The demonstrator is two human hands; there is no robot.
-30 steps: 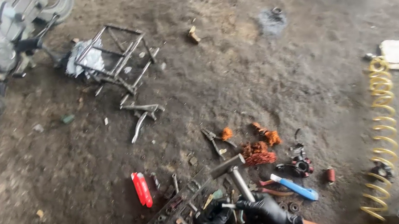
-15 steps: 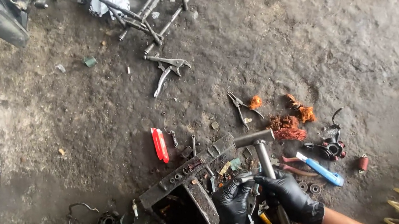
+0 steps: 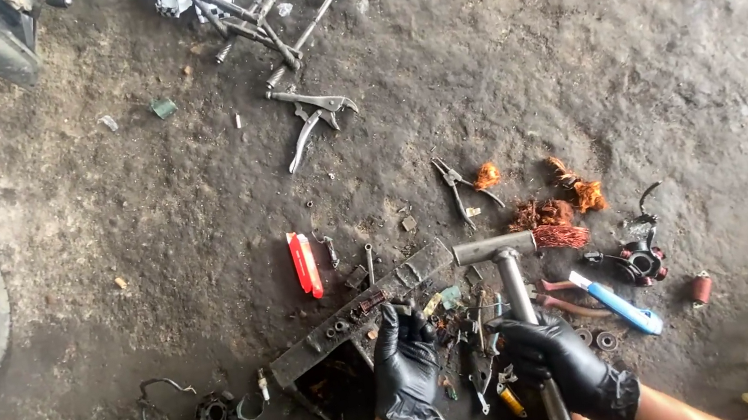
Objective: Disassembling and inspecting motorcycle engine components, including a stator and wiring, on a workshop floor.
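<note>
Two black-gloved hands work over scattered parts on a grimy concrete floor.

The left hand (image 3: 408,368) pinches a small dark part – too small to make out – between its fingertips, just above the long grey metal bar (image 3: 361,313) lying slantwise on the floor. The right hand (image 3: 562,366) has its fingers wrapped tight around the shaft of a steel hammer (image 3: 508,264), whose head points up – away from the person – beside a tuft of reddish copper wire (image 3: 561,236). A blue-handled tool (image 3: 617,303) lies just right of the hammer, a flat red piece (image 3: 304,264) left of the bar, and grey locking pliers (image 3: 310,119) well above.
</note>
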